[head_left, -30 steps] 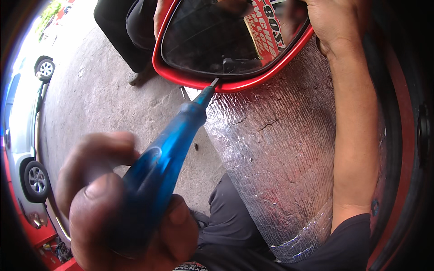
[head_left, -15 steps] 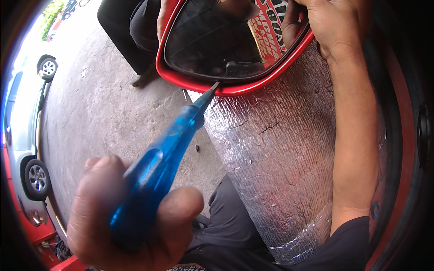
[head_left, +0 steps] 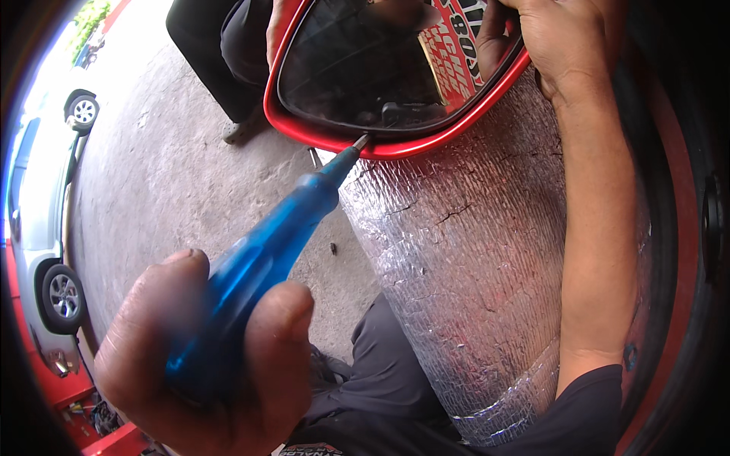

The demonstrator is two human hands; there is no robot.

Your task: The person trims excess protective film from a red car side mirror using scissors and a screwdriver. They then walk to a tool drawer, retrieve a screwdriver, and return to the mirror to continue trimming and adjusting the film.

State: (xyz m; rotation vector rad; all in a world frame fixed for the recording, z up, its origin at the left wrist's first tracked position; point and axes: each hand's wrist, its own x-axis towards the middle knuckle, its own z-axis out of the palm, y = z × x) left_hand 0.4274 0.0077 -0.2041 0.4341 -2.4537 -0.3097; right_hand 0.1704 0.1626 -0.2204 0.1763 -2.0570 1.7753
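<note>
My left hand (head_left: pixel 205 357) is wrapped around the translucent blue handle of a screwdriver (head_left: pixel 255 254), which slants up and to the right. Its metal tip touches the lower rim of a red-framed vehicle side mirror (head_left: pixel 411 144), at the seam beside the dark glass. At the mirror's upper right, my right hand (head_left: pixel 563 38) grips the edge, its fingers partly out of sight. The glass reflects a red printed surface and part of a hand. Another person's hand (head_left: pixel 276 34) rests at the mirror's left edge, only partly visible.
Silver foil-like sheeting (head_left: pixel 471 266) lies under the mirror and along my right forearm. Across from me are a person's dark-clad legs (head_left: pixel 247 45). A silver car (head_left: pixel 46 228) stands at the far left, above a red tray-like object (head_left: pixel 114 441). Concrete floor (head_left: pixel 167 167) lies between.
My left hand and the screwdriver handle have shifted slightly left and tilted, while the tip stays at the mirror's lower rim. My right hand has barely moved.
</note>
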